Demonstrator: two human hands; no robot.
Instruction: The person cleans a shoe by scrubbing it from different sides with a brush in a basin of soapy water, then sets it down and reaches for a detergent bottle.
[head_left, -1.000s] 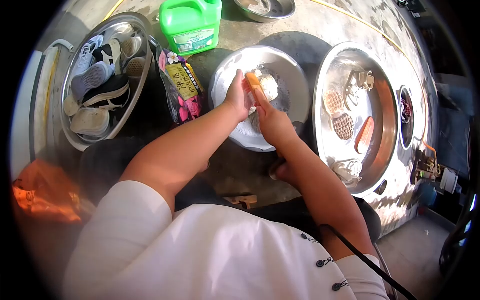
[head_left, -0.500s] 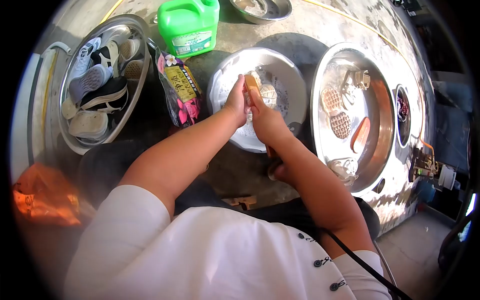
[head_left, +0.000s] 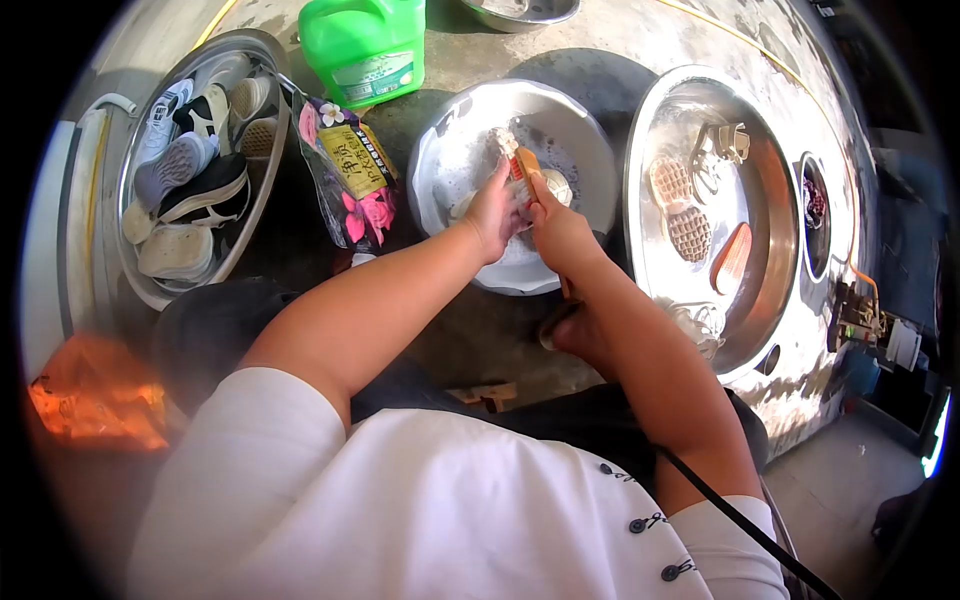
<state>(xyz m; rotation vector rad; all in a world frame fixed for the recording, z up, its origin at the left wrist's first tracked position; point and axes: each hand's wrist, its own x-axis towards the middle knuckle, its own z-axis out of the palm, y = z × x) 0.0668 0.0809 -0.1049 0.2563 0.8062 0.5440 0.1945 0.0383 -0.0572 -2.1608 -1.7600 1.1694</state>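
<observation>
- Right hand (head_left: pixel 562 238): grip closed on the handle of an orange brush (head_left: pixel 530 170), which stands at a slant above the white basin (head_left: pixel 427 150).
- Left hand (head_left: pixel 490 215): grip appears closed on a pale shoe (head_left: pixel 558 187), within the basin rim. The hands and brush cover much of the shoe; its exact outline cannot be told.
- Change noted: against the preceding view, the brush has shifted toward the basin's right side, and a red-and-white strip beneath its head, apparently bristles, is more exposed. The two hands remain close together.
- Significance, as judged: the bristle side is turned toward the left hand and what it holds. Whether bristles touch the shoe cannot be confirmed from this angle.
- Basin contents: suds are visible around the shoe. The basin stands on the concrete floor (head_left: pixel 600 45).
- Right of the basin: a wide steel tub (head_left: pixel 637 205) holds waffle-patterned soles (head_left: pixel 689 233), a pale strapped item near its far side and a reddish oval object (head_left: pixel 733 258).
- Left of the basin: a printed bag (head_left: pixel 358 165), and beyond it an oval metal tub (head_left: pixel 272 190) with assorted shoes (head_left: pixel 178 165) piled inside.
- Beyond the bag: a green jug (head_left: pixel 365 50), upright.
</observation>
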